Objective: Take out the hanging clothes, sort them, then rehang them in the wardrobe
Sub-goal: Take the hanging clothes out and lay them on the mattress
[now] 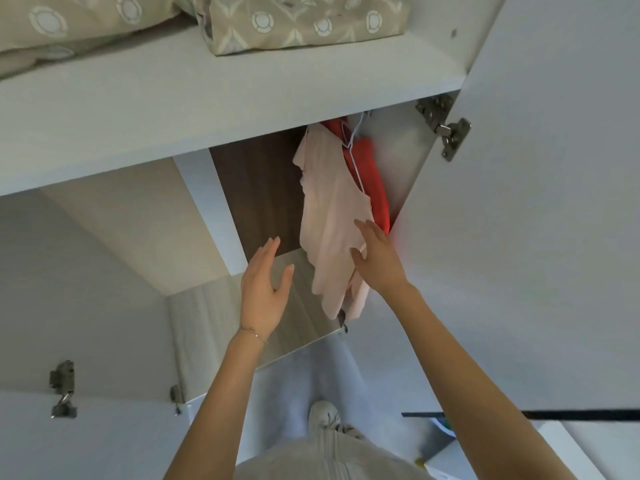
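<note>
The person stood right up at the open wardrobe (256, 188), both bare arms reaching in under the shelf (207, 109). A pale pink top (329, 216) hung on a thin white hanger (351, 157) at the right end of the hanging space, and a red garment (372, 174) hung just behind it, against the right-hand side wall.

The right hand (379, 261) lay on the lower right edge of the pink top, fingers straight and pointing up along the cloth, thumb spread across its front. It touched the fabric flat and had not closed around it. The fingertips reached the spot where the pink cloth met the red one.

The left hand (263, 289) was held up to the left of the top, clear of it, palm turned toward the cloth, fingers straight and holding nothing. A fine bracelet (251, 330) sat on that wrist.

Patterned beige bedding (294, 22) was piled on the shelf above. The white door (536, 202) stood swung open on the right, its metal hinge (446, 129) showing.
</note>
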Demonstrator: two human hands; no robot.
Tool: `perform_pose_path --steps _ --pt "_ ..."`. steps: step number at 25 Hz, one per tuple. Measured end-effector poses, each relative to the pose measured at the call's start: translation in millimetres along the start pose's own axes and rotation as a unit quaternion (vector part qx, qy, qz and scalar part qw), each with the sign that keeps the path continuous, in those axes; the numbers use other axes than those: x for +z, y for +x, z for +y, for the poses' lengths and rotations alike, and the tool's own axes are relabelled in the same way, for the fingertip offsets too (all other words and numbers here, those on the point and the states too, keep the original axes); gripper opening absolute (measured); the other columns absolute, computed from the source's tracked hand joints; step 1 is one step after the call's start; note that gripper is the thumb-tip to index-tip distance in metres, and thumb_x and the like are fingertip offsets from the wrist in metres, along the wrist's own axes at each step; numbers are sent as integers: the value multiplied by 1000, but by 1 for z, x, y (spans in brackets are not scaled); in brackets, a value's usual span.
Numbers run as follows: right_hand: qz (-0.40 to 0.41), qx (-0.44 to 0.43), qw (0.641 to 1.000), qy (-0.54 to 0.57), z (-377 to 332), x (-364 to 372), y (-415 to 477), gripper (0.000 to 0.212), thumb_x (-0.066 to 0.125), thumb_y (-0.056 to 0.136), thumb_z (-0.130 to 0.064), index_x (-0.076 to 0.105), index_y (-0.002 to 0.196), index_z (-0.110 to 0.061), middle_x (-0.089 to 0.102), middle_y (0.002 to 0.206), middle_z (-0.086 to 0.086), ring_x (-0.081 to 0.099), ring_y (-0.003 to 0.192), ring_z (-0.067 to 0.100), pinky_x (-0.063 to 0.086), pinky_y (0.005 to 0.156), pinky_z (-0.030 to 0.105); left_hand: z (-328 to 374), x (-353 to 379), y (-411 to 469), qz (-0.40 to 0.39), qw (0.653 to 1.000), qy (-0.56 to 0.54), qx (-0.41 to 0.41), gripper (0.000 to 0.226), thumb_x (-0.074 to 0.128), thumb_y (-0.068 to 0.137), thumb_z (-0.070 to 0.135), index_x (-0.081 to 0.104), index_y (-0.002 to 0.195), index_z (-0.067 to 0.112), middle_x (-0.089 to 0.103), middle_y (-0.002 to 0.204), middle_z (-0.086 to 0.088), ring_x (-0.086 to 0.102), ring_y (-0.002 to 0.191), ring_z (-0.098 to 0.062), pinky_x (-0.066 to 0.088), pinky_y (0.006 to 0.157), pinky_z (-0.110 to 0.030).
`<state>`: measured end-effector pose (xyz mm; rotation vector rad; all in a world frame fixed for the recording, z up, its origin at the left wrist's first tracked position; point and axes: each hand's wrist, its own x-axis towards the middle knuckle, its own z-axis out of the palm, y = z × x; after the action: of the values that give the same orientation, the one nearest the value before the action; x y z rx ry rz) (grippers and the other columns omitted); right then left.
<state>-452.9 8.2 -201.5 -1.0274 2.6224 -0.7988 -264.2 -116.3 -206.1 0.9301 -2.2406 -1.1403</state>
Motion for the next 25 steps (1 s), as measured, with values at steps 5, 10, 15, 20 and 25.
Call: perform_pose_path --steps 5,10,15,20,25 --pt "-39 63 996 -42 2 13 57 72 53 97 -21 9 154 -13 16 160 11 21 145 32 30 114 41 -9 7 28 9 999 11 -32 56 48 93 45 37 145 30 37 153 6 33 141 -16 33 115 -39" --pt "22 125 988 -88 -11 23 83 66 52 98 -23 17 150 -3 37 147 17 39 132 34 41 106 41 -19 2 44 -1 998 -5 -57 54 53 96 38 34 147 29 37 152 8 35 140 -14 31 109 -28" --pt "9 159 987 6 -26 31 93 14 46 101 -19 56 100 -9 65 96 8 54 76 19 40 65 26 -24 -4 55 -39 998 1 -57 54 50 97 38 33 147 28 38 152 8 36 139 -14 31 107 -25" --pt "67 105 980 156 -45 34 82 29 43 101 -17 46 73 -17 47 62 -2 41 52 10 30 51 19 -20 -1 68 -98 991 -44 -80 49 49 98 37 38 144 28 49 144 6 46 133 -16 40 109 -33" --pt "175 74 945 267 -60 30 55 39 44 101 -12 39 64 -24 39 56 -7 38 49 5 29 49 16 18 6 94 -130 986 -76 -67 40 46 101 33 45 140 24 57 135 3 53 124 -15 42 100 -26"
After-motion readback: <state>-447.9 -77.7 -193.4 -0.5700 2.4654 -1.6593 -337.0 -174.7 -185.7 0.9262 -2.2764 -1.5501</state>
